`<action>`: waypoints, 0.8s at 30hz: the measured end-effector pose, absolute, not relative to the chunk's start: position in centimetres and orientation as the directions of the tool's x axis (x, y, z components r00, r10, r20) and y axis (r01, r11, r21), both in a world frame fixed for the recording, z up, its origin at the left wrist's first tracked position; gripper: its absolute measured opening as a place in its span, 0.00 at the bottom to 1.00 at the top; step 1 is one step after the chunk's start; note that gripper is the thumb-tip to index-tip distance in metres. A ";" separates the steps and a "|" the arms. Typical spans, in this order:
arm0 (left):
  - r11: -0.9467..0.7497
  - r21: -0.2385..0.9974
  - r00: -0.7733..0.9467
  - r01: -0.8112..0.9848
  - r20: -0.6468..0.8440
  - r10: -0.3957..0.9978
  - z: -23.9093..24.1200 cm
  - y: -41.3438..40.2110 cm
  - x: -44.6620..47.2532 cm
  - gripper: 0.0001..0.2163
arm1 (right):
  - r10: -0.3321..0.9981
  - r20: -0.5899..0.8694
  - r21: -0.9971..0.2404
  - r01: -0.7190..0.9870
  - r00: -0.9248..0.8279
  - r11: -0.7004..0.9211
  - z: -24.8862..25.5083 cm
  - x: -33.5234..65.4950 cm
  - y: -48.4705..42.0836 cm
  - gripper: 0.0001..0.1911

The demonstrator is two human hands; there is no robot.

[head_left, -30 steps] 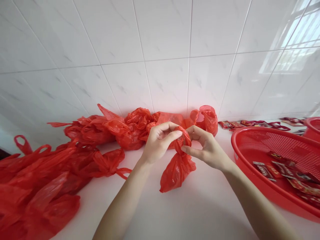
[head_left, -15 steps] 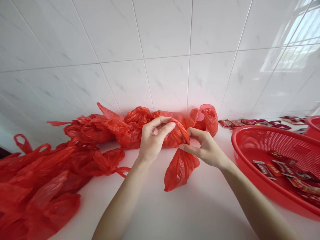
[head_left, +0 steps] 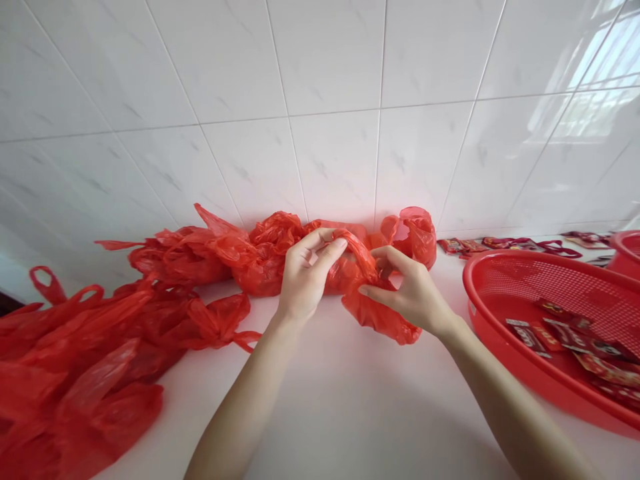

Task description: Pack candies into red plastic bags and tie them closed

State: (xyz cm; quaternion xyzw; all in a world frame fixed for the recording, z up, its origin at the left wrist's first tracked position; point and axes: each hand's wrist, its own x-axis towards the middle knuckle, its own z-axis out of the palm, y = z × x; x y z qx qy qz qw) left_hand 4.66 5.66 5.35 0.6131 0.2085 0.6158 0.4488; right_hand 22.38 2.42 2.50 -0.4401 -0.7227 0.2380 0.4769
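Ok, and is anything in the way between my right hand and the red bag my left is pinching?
Nothing visible: your right hand is right at the gathered middle of the red bag, and your left hand pinches its upper end. Other red bags lie behind, by the wall.

We see translucent orange-red in the held bag (head_left: 380, 317) and the wall-side bags (head_left: 267, 273), deeper red in the heaped bags (head_left: 95, 360). The table (head_left: 335, 413) is plain white. Our wall (head_left: 330, 60) is white tile, faintly grey-veined, ruled by a grey grid and blushed pink low down. The basket (head_left: 520, 373) is red, patterned with fine mesh; its packets (head_left: 580, 339) show maroon, red and white.
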 end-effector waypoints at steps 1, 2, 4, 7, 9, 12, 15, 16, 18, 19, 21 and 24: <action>-0.513 0.803 0.151 -0.301 0.572 0.806 5.3 5.7 4.7 0.05 | 0.868 0.462 -0.768 0.406 -0.182 0.495 2.5 22.3 2.4 0.16; -0.516 0.800 0.149 -0.308 0.576 0.804 5.3 5.7 4.7 0.05 | 0.871 0.446 -0.771 0.406 -0.206 0.491 2.5 22.3 2.4 0.16; -0.518 0.793 0.152 -0.320 0.583 0.798 5.3 5.7 4.7 0.05 | 0.873 0.420 -0.774 0.406 -0.246 0.487 2.5 22.2 2.4 0.14; -0.519 0.791 0.170 -0.323 0.588 0.790 5.3 5.7 4.6 0.05 | 0.865 0.397 -0.792 0.362 -0.306 0.492 2.6 22.2 2.4 0.14; -0.521 0.795 0.181 -0.310 0.588 0.789 5.3 5.6 4.5 0.06 | 0.845 0.391 -0.820 0.279 -0.366 0.500 2.8 22.2 2.4 0.15; -0.515 0.803 0.193 -0.300 0.580 0.791 5.3 5.4 4.4 0.08 | 0.804 0.390 -0.857 0.143 -0.449 0.496 3.0 22.2 2.4 0.16; -0.506 0.805 0.208 -0.309 0.577 0.790 5.2 5.3 4.5 0.09 | 0.791 0.363 -0.892 0.061 -0.491 0.447 3.1 22.3 2.4 0.15; -0.505 0.806 0.213 -0.310 0.576 0.789 5.2 5.3 4.5 0.09 | 0.792 0.349 -0.903 0.046 -0.501 0.427 3.0 22.3 2.4 0.15; -0.500 0.807 0.219 -0.313 0.574 0.789 5.2 5.3 4.5 0.09 | 0.790 0.329 -0.917 0.023 -0.517 0.398 3.0 22.4 2.5 0.15; -0.498 0.808 0.220 -0.315 0.573 0.790 5.2 5.3 4.5 0.09 | 0.787 0.327 -0.921 0.012 -0.523 0.390 3.0 22.5 2.5 0.15; -0.496 0.807 0.224 -0.322 0.573 0.788 5.2 5.3 4.5 0.09 | 0.786 0.323 -0.927 -0.008 -0.528 0.375 3.0 22.6 2.5 0.14; -0.501 0.797 0.215 -0.338 0.584 0.783 5.2 5.3 4.5 0.08 | 0.800 0.300 -0.940 -0.016 -0.520 0.342 3.0 22.5 2.6 0.14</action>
